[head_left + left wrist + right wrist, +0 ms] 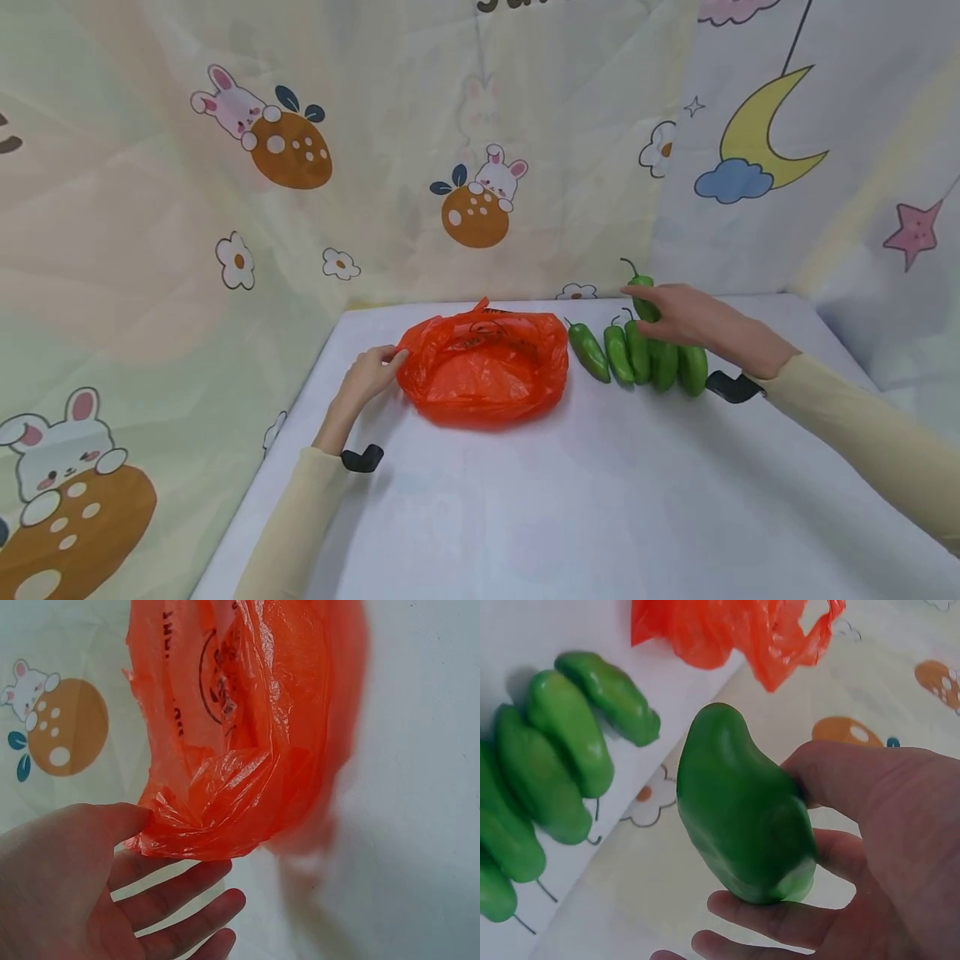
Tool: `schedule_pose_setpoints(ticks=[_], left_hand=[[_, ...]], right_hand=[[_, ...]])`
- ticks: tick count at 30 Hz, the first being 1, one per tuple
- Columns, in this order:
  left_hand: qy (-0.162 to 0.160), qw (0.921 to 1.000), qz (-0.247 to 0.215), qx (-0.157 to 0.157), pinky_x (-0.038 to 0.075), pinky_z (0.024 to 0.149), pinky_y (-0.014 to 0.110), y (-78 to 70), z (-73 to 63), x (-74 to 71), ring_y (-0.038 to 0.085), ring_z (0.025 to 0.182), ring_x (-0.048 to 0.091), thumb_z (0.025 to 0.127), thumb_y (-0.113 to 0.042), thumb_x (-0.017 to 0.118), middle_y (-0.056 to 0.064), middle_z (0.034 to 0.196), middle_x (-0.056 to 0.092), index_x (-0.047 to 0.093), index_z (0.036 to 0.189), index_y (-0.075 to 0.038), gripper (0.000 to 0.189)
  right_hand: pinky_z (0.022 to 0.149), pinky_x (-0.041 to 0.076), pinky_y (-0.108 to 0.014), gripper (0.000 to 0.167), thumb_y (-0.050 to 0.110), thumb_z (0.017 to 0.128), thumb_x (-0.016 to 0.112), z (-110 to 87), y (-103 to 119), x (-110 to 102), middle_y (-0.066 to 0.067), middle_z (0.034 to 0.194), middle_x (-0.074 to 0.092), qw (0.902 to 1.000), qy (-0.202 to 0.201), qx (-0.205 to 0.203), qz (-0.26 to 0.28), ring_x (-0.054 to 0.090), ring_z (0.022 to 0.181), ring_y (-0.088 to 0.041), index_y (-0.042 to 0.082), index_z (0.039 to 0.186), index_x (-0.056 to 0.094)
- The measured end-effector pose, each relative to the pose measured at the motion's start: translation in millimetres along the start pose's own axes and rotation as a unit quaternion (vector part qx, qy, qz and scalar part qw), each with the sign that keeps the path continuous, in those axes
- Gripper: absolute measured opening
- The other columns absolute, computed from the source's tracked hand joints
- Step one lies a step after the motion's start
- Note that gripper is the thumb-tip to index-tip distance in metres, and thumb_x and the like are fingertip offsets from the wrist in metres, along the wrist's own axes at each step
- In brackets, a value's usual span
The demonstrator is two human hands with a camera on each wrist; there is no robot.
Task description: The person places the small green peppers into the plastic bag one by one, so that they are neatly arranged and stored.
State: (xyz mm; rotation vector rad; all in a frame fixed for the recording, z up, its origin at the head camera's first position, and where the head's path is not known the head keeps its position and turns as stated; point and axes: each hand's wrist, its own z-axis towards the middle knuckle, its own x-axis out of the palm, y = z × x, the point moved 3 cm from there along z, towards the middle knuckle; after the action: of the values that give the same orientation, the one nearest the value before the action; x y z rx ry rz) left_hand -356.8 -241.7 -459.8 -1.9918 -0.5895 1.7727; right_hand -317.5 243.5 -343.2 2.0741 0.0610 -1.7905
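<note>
An orange-red plastic bag with dark print lies with its mouth open on the white table. My left hand pinches the bag's left edge between thumb and index finger; in the left wrist view the other fingers spread below the bag. My right hand holds a green pepper by its stem end, raised over a row of peppers. The held pepper fills the middle of the right wrist view, between thumb and fingers. Several more green peppers lie side by side right of the bag.
The white table reaches back to a cloth backdrop printed with rabbits, flowers and a moon. Black straps with small mounts sit on both wrists. The nearest pepper lies close to the bag's right side.
</note>
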Motion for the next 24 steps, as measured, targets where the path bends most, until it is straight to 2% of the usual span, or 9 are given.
schedule_pose_setpoints(ticks=[3, 7, 10, 15, 18, 21, 24], left_hand=[[-0.003, 1.0000, -0.002, 0.001, 0.054, 0.099, 0.051, -0.1, 1.0, -1.2, 0.032, 0.120, 0.059, 0.101, -0.047, 0.052, 0.014, 0.138, 0.061, 0.052, 0.146, -0.009, 0.059], [-0.005, 0.9999, -0.001, 0.009, 0.055, 0.099, 0.051, -0.6, 3.2, -2.9, 0.032, 0.118, 0.059, 0.102, -0.047, 0.051, 0.014, 0.136, 0.062, 0.053, 0.145, -0.009, 0.057], [-0.003, 1.0000, -0.002, 0.005, 0.054, 0.099, 0.051, -0.3, 3.4, -3.6, 0.033, 0.119, 0.059, 0.102, -0.047, 0.051, 0.015, 0.136, 0.061, 0.053, 0.145, -0.009, 0.058], [0.004, 1.0000, -0.001, 0.001, 0.054, 0.100, 0.051, 1.3, 1.6, -3.3, 0.033, 0.120, 0.058, 0.102, -0.047, 0.052, 0.015, 0.137, 0.061, 0.053, 0.146, -0.009, 0.058], [0.004, 0.9999, 0.007, 0.007, 0.053, 0.101, 0.053, 2.6, 0.4, -4.1, 0.034, 0.122, 0.057, 0.102, -0.047, 0.051, 0.015, 0.137, 0.061, 0.053, 0.145, -0.008, 0.057], [0.005, 0.9998, 0.014, 0.017, 0.051, 0.101, 0.054, 1.2, 0.8, -5.1, 0.035, 0.123, 0.056, 0.103, -0.046, 0.050, 0.017, 0.137, 0.061, 0.054, 0.144, -0.007, 0.057], [0.010, 0.9996, 0.014, 0.024, 0.051, 0.102, 0.055, 0.3, 1.7, -4.5, 0.036, 0.124, 0.056, 0.103, -0.046, 0.049, 0.018, 0.137, 0.061, 0.054, 0.143, -0.005, 0.057]], right_hand=[[0.056, 0.043, -0.032, 0.066, 0.021, 0.095, 0.061, 4.8, 9, -1, -0.025, 0.127, 0.055, 0.9998, 0.010, 0.006, 0.017, 0.053, 0.075, -0.022, 0.009, 0.155, 0.036], [0.054, 0.045, -0.031, 0.067, 0.020, 0.095, 0.062, 10.6, 23, -5, -0.028, 0.136, 0.054, 0.9999, 0.004, 0.001, 0.014, 0.055, 0.081, -0.024, 0.010, 0.156, 0.035], [0.056, 0.047, -0.030, 0.067, 0.021, 0.094, 0.063, 14.6, 34, -8, -0.027, 0.135, 0.056, 0.9999, -0.002, -0.011, 0.000, 0.056, 0.088, -0.025, 0.012, 0.155, 0.036], [0.055, 0.046, -0.029, 0.067, 0.020, 0.094, 0.063, 20.8, 52, -7, -0.022, 0.128, 0.060, 0.9998, 0.002, -0.019, -0.004, 0.056, 0.080, -0.024, 0.015, 0.155, 0.038], [0.055, 0.047, -0.028, 0.065, 0.020, 0.093, 0.063, 25.3, 65, -3, -0.021, 0.126, 0.061, 0.9990, 0.000, -0.039, -0.019, 0.055, 0.080, -0.023, 0.015, 0.153, 0.041], [0.059, 0.051, -0.028, 0.064, 0.021, 0.092, 0.064, 28.7, 77, 0, -0.021, 0.125, 0.062, 0.9979, 0.001, -0.050, -0.042, 0.057, 0.085, -0.025, 0.016, 0.152, 0.043], [0.069, 0.058, -0.034, 0.065, 0.025, 0.093, 0.067, 31.1, 90, 2, -0.022, 0.129, 0.061, 0.9967, 0.005, -0.052, -0.062, 0.061, 0.098, -0.030, 0.018, 0.153, 0.044]])
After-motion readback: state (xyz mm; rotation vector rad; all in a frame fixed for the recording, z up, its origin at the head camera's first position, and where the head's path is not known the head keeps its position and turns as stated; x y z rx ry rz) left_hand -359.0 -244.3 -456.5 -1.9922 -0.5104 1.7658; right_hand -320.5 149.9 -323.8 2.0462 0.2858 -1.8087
